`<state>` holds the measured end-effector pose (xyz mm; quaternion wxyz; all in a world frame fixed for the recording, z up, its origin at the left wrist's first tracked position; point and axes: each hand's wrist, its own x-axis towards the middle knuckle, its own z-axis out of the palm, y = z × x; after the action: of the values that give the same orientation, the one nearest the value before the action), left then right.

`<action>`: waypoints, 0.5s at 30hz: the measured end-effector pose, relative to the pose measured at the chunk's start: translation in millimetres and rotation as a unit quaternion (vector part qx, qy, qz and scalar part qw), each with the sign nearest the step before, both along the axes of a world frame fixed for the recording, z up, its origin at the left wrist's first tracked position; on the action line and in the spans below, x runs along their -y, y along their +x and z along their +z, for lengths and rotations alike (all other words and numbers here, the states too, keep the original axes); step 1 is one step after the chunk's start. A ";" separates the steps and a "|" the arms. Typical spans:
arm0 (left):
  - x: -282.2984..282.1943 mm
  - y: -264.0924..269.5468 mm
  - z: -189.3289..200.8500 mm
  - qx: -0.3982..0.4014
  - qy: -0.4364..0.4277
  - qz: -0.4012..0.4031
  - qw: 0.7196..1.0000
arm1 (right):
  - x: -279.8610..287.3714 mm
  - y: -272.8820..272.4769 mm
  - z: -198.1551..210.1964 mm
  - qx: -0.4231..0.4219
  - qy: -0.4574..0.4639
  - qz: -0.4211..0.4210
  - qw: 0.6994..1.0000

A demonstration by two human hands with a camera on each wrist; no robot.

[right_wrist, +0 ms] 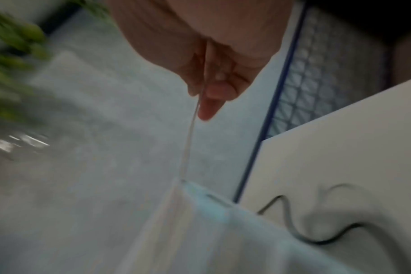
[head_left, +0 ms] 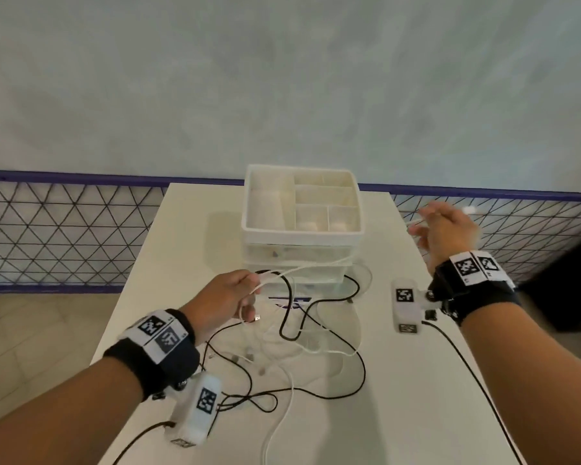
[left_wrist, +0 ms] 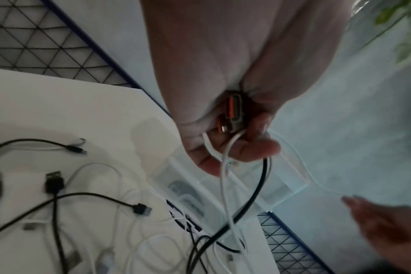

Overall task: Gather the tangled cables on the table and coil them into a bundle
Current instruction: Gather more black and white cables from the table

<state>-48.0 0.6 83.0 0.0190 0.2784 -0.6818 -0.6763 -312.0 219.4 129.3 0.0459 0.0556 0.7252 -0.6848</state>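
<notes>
Black and white cables (head_left: 302, 344) lie tangled on the white table (head_left: 399, 414) in front of the organiser. My left hand (head_left: 230, 298) is raised over the tangle and grips several cable ends: a plug with an orange insert (left_wrist: 232, 109), white strands and a black cable (left_wrist: 253, 196) looping down. My right hand (head_left: 445, 229) is lifted to the right of the organiser, blurred, and pinches a thin white cable (right_wrist: 190, 133) that runs taut back toward the left hand. Loose USB plugs (left_wrist: 54, 180) lie on the table below.
A white organiser tray (head_left: 302, 229) with compartments stands on clear drawers at the table's far middle. A wire-mesh fence with a purple rail (head_left: 64, 229) runs behind the table. The table's right edge is close under my right wrist.
</notes>
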 end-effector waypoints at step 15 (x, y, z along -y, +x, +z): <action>-24.7 -30.2 29.2 -0.047 -0.044 -0.037 0.997 | 51.7 105.3 -10.3 -0.246 0.254 0.359 0.864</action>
<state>-78.2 25.3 112.2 0.0384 0.2201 -0.7190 -0.6581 -206.7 167.7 118.9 0.0924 -0.3691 0.8314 -0.4050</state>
